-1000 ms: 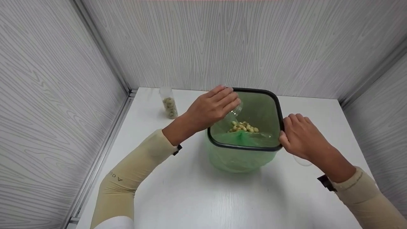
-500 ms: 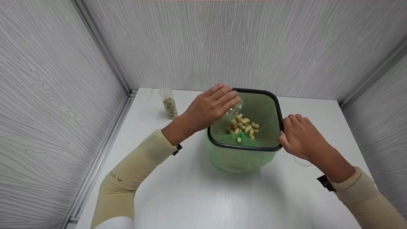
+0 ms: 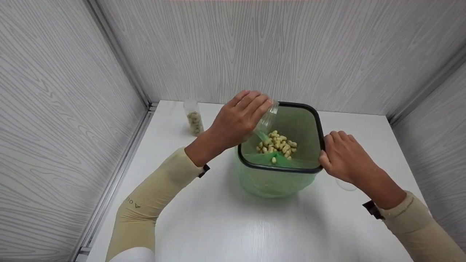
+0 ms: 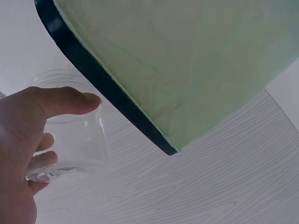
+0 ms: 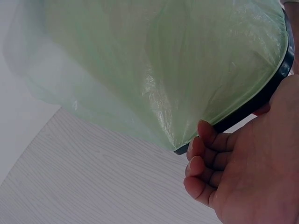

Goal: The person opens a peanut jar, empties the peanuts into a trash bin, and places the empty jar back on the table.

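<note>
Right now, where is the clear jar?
In the head view, the left hand has the clear jar in its grip, at the bin's left rim.

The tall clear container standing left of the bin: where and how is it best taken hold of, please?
Probably around the middle of the tall clear container, fingers wrapped round its side, coming from the front left: it stands upright and looks cylindrical, the back wall rises behind it, and the left forearm passes close on its right.

The bag [image 3: 276, 186] is green, the rim [image 3: 280, 169] black, peanuts [image 3: 281, 143] tan, walls [image 3: 273, 47] grey wood-grain.
</note>
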`<state>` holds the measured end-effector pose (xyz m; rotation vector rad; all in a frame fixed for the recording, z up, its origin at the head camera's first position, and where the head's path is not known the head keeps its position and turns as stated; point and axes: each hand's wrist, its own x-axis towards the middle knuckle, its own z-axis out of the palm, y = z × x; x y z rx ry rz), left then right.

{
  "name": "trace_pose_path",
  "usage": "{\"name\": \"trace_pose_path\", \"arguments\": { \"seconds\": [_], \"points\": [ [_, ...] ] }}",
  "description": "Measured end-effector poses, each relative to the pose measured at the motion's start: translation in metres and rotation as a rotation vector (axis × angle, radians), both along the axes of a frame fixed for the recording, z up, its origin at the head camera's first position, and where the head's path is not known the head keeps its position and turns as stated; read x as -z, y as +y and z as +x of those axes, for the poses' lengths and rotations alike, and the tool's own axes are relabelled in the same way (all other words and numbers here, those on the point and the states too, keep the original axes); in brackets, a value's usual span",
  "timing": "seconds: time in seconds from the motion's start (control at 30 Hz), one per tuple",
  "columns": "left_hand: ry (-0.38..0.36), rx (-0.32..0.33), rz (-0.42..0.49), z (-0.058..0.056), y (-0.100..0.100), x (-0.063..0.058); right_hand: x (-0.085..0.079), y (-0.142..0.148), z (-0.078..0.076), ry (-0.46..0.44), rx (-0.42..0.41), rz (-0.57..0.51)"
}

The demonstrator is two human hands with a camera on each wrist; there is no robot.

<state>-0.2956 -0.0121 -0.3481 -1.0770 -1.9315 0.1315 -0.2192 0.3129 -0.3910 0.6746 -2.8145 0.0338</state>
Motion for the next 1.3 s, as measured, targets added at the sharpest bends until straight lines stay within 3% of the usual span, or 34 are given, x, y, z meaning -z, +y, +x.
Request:
{"name": "trace_pose_path", "arguments": {
  "seconds": [0.2, 0.6, 1.13, 1.3],
  "points": [
    [0.107, -0.006, -0.105, -0.002, 0.002, 0.009, 0.001, -0.001, 0.0, -0.002, 0.002, 0.001],
    [0.021, 0.002, -0.068, 0.0, -0.003, 0.005, 0.001, 0.0, -0.002, 0.008, -0.008, -0.022],
    [-0.099, -0.012, 0.002, 0.002, -0.018, 0.007, 0.001, 0.0, -0.003, -0.01, -0.007, -0.018],
    [-0.123, 0.002, 0.063, 0.002, -0.023, 0.008, 0.0, -0.001, -0.003, -0.015, -0.003, -0.012]
  ]
}}
